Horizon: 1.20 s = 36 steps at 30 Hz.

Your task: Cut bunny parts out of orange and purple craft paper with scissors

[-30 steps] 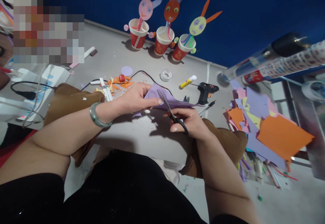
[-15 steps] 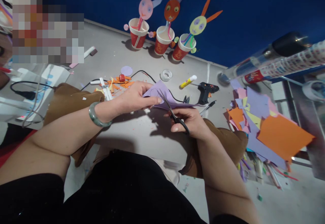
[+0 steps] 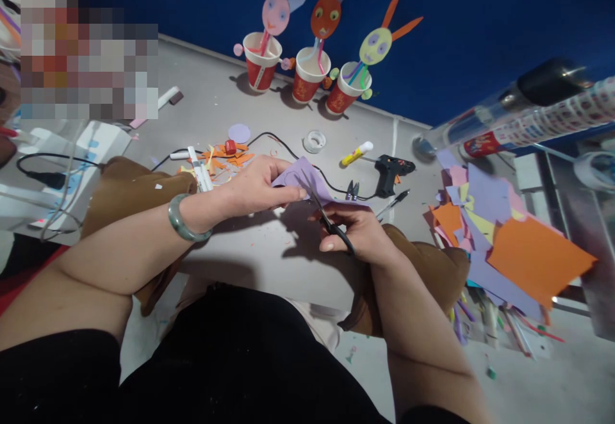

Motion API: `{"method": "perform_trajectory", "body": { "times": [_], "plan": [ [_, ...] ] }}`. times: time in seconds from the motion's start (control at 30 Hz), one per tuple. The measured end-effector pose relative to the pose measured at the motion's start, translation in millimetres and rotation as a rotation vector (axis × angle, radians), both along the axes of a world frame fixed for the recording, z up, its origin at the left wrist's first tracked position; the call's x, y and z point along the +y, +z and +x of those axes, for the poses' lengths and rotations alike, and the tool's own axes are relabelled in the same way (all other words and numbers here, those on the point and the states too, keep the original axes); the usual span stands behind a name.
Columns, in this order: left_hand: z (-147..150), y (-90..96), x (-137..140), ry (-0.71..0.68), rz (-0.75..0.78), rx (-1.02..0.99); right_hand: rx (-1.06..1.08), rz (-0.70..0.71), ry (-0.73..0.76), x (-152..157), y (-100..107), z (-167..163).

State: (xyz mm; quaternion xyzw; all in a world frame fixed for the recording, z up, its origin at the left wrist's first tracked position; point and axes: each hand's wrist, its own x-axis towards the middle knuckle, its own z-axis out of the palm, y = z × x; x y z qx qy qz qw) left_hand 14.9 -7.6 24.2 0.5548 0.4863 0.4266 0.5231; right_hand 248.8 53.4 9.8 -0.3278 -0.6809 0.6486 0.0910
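Observation:
My left hand (image 3: 266, 184) pinches a sheet of purple paper (image 3: 314, 179) between thumb and fingers, over the near part of the table. A curved outline is drawn on the paper beside my thumb. My right hand (image 3: 358, 235) is closed around the black handles of a pair of scissors (image 3: 330, 224). The scissor blades point up and to the left and lie against the paper, close to my left thumb. A cut-out purple circle (image 3: 239, 133) lies on the table beyond my left hand, near orange and yellow paper scraps (image 3: 223, 157).
Three red paper cups (image 3: 262, 65) with rabbit figures stand along the blue wall. A tape roll (image 3: 315, 141), glue stick (image 3: 356, 154), black glue gun (image 3: 388, 174) and pen (image 3: 396, 198) lie ahead. Coloured paper (image 3: 538, 257) is piled at right; a power strip (image 3: 72, 168) sits left.
The purple paper has shifted slightly and its right end reaches less far. The scissor handles have drawn closer together in my right hand. The rest looks the same.

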Motion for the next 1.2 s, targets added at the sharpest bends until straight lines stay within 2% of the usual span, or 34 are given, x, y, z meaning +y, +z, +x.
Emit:
{"method": "perform_trajectory", "body": {
  "times": [0.7, 1.2],
  "plan": [
    [-0.7, 2.0, -1.3, -0.013, -0.042, 0.007, 0.019, 0.108, 0.025, 1.3, -1.0, 3.2],
    [-2.5, 2.4, -2.8, 0.016, -0.053, 0.030, 0.005, 0.044, 0.004, 1.5, 0.6, 3.5]
  ]
}}
